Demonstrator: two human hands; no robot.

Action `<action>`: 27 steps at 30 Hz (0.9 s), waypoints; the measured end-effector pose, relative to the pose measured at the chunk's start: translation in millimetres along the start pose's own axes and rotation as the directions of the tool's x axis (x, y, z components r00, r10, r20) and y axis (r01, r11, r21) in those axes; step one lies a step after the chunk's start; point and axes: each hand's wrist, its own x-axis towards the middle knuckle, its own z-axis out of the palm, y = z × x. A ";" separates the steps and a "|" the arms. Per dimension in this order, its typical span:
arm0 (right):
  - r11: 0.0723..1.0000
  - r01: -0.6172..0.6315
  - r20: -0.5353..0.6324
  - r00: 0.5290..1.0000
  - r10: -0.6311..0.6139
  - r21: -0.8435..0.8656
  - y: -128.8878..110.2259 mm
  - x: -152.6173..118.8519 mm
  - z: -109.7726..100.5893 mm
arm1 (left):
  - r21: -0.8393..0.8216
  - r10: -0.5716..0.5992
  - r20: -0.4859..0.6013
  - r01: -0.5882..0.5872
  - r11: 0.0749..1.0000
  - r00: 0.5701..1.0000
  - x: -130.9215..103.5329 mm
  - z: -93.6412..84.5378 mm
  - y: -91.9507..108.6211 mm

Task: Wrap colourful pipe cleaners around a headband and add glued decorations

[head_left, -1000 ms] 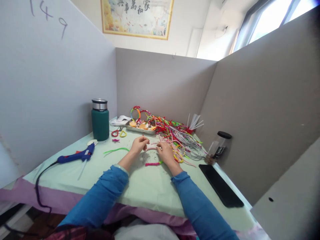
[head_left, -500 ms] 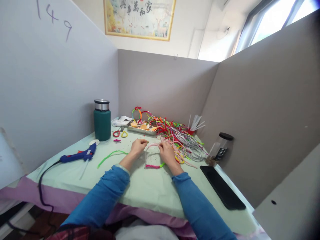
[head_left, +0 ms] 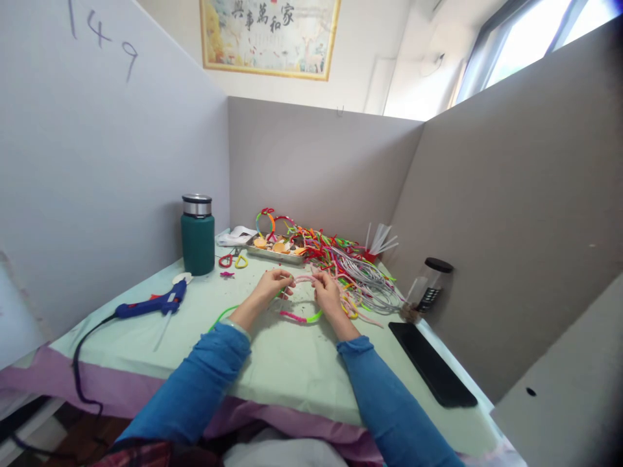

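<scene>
A thin hoop (head_left: pixel 293 316), partly wrapped in pale pink, magenta and bright green pipe cleaner, stands between my hands. My right hand (head_left: pixel 329 298) is closed on its upper right side, by the pale pink wrapping. Pinched in my left hand (head_left: pixel 272 287) is a green pipe cleaner (head_left: pixel 221 316), its tail trailing left under the wrist. The left fingertips are at the hoop's upper left; whether they also grip the hoop is hard to see. Just behind my hands lie a red loop (head_left: pixel 225 261), a yellow loop (head_left: pixel 241 261) and a small magenta piece (head_left: pixel 227 275).
At the back stand a metal tray (head_left: pixel 280 257) of small parts and a heap of pipe cleaners (head_left: pixel 360 272). To the left are a green bottle (head_left: pixel 198 243) and a corded blue glue gun (head_left: pixel 150 306). A black phone-like slab (head_left: pixel 433 364) and a clear jar (head_left: pixel 431 285) are at right.
My left hand has moved right, up to the hoop, drawing the green pipe cleaner along with it. The hoop has tilted slightly in my right hand.
</scene>
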 end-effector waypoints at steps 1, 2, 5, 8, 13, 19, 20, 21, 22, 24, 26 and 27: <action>1.000 0.011 0.001 1.000 -0.011 0.004 0.8 0.0 0.1 | -0.004 0.011 0.017 -0.011 1.000 1.000 0.6 0.0 -0.9; 1.000 0.030 0.005 1.000 -0.030 -0.005 1.1 -0.3 0.2 | 0.000 0.023 0.018 -0.023 1.000 1.000 1.1 0.0 -1.6; 0.991 0.108 0.045 0.993 -0.105 -0.073 -1.8 -2.7 -0.1 | 0.034 0.039 0.022 -0.040 0.999 0.999 0.0 1.1 -1.5; 0.974 0.191 0.135 0.975 -0.175 -0.120 -9.3 -6.3 -1.0 | 0.076 0.017 0.096 -0.025 0.997 0.995 -3.9 2.8 1.3; 0.976 0.196 0.248 0.954 -0.167 -0.099 -17.7 -8.7 -3.8 | 0.168 0.046 0.093 -0.061 0.984 0.995 -3.3 1.5 0.8; 0.998 0.006 0.291 0.957 -0.022 0.057 -15.0 -6.3 -4.1 | 0.149 0.118 0.070 -0.127 0.981 0.991 1.9 1.3 -1.0; 0.995 -0.038 0.297 0.955 0.010 0.088 -14.8 -6.1 -3.6 | 0.132 0.114 0.077 -0.124 0.983 0.990 1.5 2.1 -0.2; 0.990 -0.076 0.303 0.952 0.037 0.118 -15.0 -6.0 -3.0 | 0.114 0.115 0.080 -0.124 0.986 0.990 1.0 3.0 0.7; 0.984 -0.106 0.309 0.949 0.057 0.145 -15.7 -6.1 -2.5 | 0.096 0.119 0.080 -0.127 0.987 0.990 0.3 3.9 1.7; 0.972 -0.145 0.320 0.944 0.079 0.186 -18.4 -6.7 -2.0 | 0.066 0.125 0.075 -0.130 0.989 0.989 -1.1 5.1 3.6; 0.963 -0.169 0.329 0.940 0.093 0.210 -22.7 -7.7 -2.2 | 0.053 0.118 0.085 -0.123 0.991 0.989 -2.1 5.6 4.8; 0.960 -0.178 0.334 0.937 0.099 0.217 -25.0 -8.3 -2.4 | 0.053 0.115 0.098 -0.121 0.991 0.988 -2.4 5.5 5.0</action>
